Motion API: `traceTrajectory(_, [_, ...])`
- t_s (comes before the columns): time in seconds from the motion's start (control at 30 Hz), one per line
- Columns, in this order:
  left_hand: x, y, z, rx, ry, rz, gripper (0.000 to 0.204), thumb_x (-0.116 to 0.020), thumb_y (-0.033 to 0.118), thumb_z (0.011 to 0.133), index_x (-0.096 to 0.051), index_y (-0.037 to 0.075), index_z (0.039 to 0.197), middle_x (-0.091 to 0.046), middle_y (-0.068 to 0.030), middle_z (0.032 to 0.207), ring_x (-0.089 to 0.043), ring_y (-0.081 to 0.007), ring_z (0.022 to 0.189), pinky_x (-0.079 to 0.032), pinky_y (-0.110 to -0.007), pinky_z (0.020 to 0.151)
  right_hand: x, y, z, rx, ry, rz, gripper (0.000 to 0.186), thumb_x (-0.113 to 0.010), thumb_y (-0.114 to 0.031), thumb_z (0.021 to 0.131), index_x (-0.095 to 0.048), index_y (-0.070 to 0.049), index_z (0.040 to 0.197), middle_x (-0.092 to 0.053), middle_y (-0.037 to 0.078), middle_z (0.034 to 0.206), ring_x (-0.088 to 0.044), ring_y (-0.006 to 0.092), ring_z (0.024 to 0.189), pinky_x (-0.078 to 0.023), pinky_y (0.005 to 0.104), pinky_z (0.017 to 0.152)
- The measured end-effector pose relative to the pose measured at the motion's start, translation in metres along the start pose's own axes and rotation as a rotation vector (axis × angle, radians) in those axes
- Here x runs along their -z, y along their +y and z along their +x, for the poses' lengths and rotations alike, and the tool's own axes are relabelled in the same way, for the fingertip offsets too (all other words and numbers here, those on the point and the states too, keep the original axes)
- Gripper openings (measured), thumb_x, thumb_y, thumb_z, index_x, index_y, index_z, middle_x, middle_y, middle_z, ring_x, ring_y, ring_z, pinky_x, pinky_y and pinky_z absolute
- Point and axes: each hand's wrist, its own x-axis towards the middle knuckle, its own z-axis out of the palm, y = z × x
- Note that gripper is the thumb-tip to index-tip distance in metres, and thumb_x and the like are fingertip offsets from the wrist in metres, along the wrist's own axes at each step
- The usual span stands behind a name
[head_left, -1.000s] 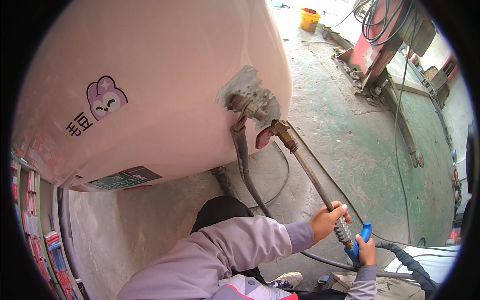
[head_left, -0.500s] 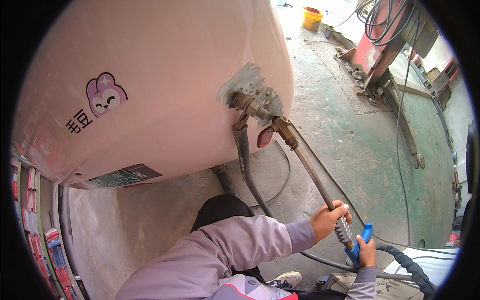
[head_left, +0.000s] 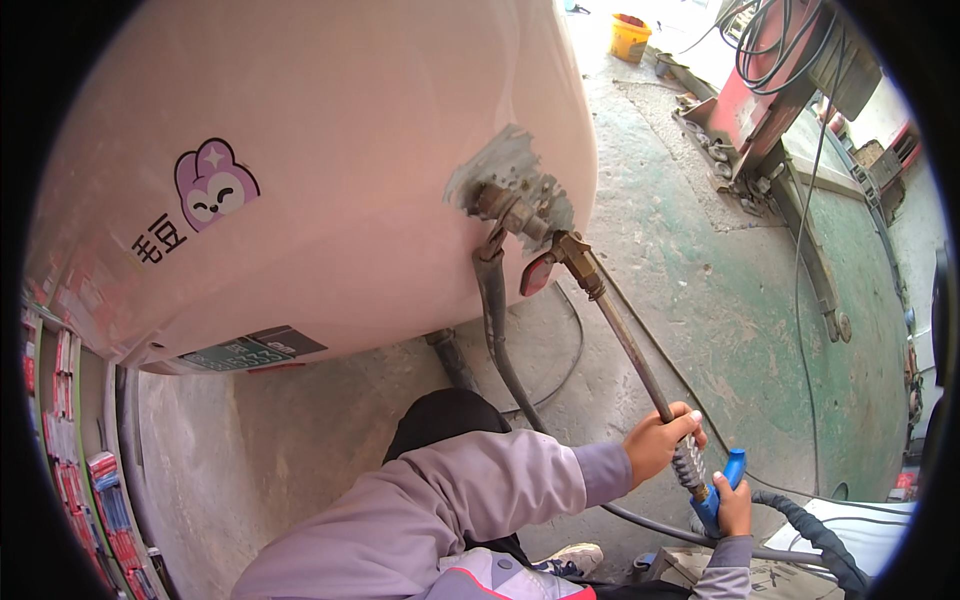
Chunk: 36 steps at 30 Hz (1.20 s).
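A: Closest in, the right hand (head_left: pixel 736 508) is wrapped round a blue handle (head_left: pixel 706 513), and just ahead of it the left hand (head_left: pixel 655 450) is curled about a metal rod (head_left: pixel 628 340), right by the spring coil (head_left: pixel 687 464).

B: Both fists full! Where's that rod going?

A: Up and away from the left hand, to a brass-coloured head (head_left: pixel 577 260) close by the pink panel (head_left: pixel 400 120). Touching? Can't tell from here!

B: And beyond the head?

A: A metal clamp (head_left: pixel 514 214) at the grey patch (head_left: pixel 512 150), black cable (head_left: pixel 495 310) hanging from it, left of the rod.

B: So how far along?

A: Partway, I'd judge. The patch is already stripped of pink, but it's rough and pitted; evening it out and recolouring look undone.

B: Farthest out?

A: Yellow bucket (head_left: pixel 630 40), well apart from both hands.
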Motion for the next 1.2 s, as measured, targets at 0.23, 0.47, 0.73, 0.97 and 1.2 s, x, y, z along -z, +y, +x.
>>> traceTrajectory(0.23, [0.000,0.002,-0.001,0.025,-0.015,-0.059,0.029,-0.047,0.029,0.102,-0.062,0.006,0.094,-0.065,-0.0032,0.092,-0.054,-0.0114,0.089,-0.041,-0.029,0.086,0.002,-0.005,-0.003,-0.025,0.011,-0.024,0.054,-0.070,-0.046,0.084,-0.059,0.006,0.090,-0.063,0.019,0.086,-0.060,0.0247,0.079,-0.048,0.0391,0.075])
traceTrajectory(0.47, [-0.001,0.002,-0.001,0.005,0.000,-0.063,0.027,-0.048,0.028,0.101,-0.063,0.006,0.094,-0.066,-0.0034,0.091,-0.056,-0.0116,0.088,-0.042,-0.029,0.084,0.001,-0.001,-0.002,-0.001,0.032,0.004,0.052,-0.072,-0.044,0.083,-0.057,0.005,0.089,-0.063,0.018,0.082,-0.061,0.0263,0.076,-0.049,0.0401,0.074])
traceTrajectory(0.73, [0.000,-0.003,-0.002,-0.008,0.013,-0.116,0.026,-0.049,0.026,0.100,-0.063,0.005,0.093,-0.067,-0.0052,0.091,-0.057,-0.0129,0.089,-0.042,-0.029,0.085,0.002,-0.001,-0.002,-0.015,0.030,-0.027,0.055,-0.073,-0.047,0.083,-0.057,0.005,0.089,-0.063,0.018,0.082,-0.061,0.0266,0.077,-0.049,0.0401,0.075])
traceTrajectory(0.97, [0.009,0.030,0.001,-0.100,0.130,-0.106,0.026,-0.049,0.022,0.097,-0.058,0.004,0.082,-0.063,-0.0111,0.080,-0.063,-0.0211,0.081,-0.050,-0.035,0.080,0.003,-0.003,-0.003,0.007,0.026,-0.027,0.058,-0.073,-0.051,0.083,-0.056,0.004,0.088,-0.063,0.018,0.081,-0.061,0.0261,0.075,-0.049,0.0397,0.074])
traceTrajectory(1.2, [0.007,0.040,0.000,-0.238,0.251,-0.137,0.041,-0.046,0.033,0.099,-0.058,0.003,0.076,-0.062,-0.0111,0.073,-0.061,-0.0201,0.075,-0.049,-0.035,0.078,0.004,-0.002,-0.006,-0.005,0.032,-0.026,0.058,-0.073,-0.052,0.083,-0.056,0.003,0.086,-0.063,0.017,0.078,-0.061,0.0247,0.072,-0.049,0.0390,0.071])
